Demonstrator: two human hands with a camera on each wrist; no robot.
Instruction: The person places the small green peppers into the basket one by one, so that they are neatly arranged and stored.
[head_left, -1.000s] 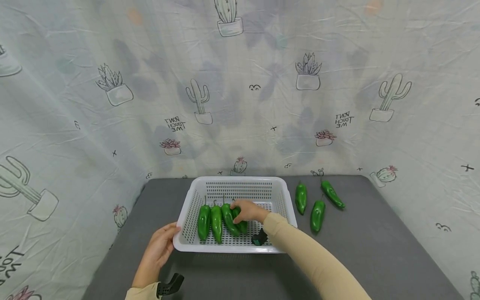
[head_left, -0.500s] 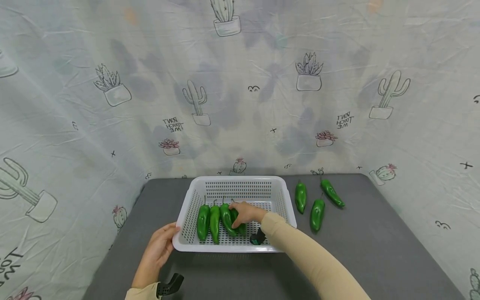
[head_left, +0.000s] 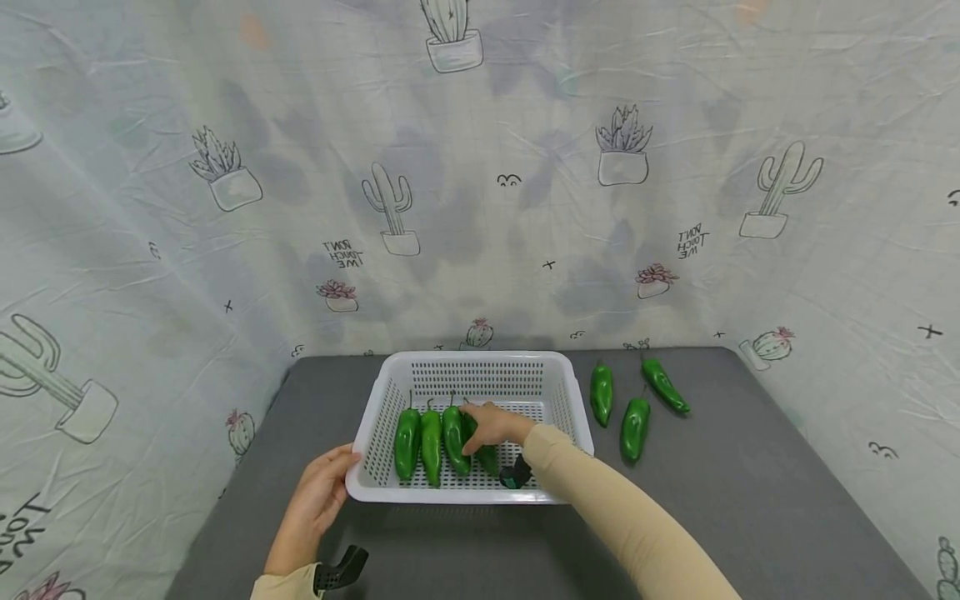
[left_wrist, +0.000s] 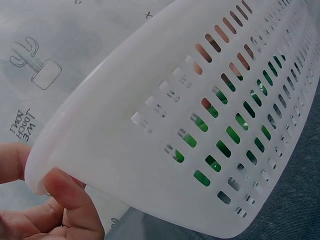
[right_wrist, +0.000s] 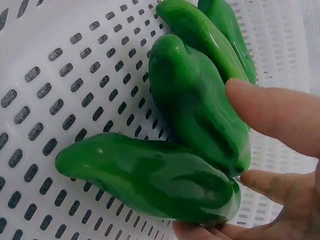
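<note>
A white perforated plastic basket (head_left: pixel 480 497) sits on the grey table. My left hand (head_left: pixel 318 492) pinches its front-left corner rim, thumb (left_wrist: pixel 67 187) on the outer side. Inside lie several glossy green peppers in a row, such as the leftmost pepper (head_left: pixel 407 444) and the second pepper (head_left: pixel 431 447). My right hand (head_left: pixel 495 423) reaches over the two right-hand peppers, thumb and fingers spread. In the right wrist view, the thumb overlaps the edge of the third pepper (right_wrist: pixel 195 100). Other fingertips are right at the stem end of the rightmost pepper (right_wrist: pixel 150 177).
To the right of the basket, three more green peppers lie on the table (head_left: pixel 735 483): a left one (head_left: pixel 602 395), a front one (head_left: pixel 635 431) and a back one (head_left: pixel 665 387). A patterned curtain (head_left: pixel 480 208) hangs behind the table.
The third pepper has turned straighter, alongside its neighbours. The rightmost pepper's lower end has shifted slightly right. My right hand has moved only slightly; my left hand stays at the basket corner.
</note>
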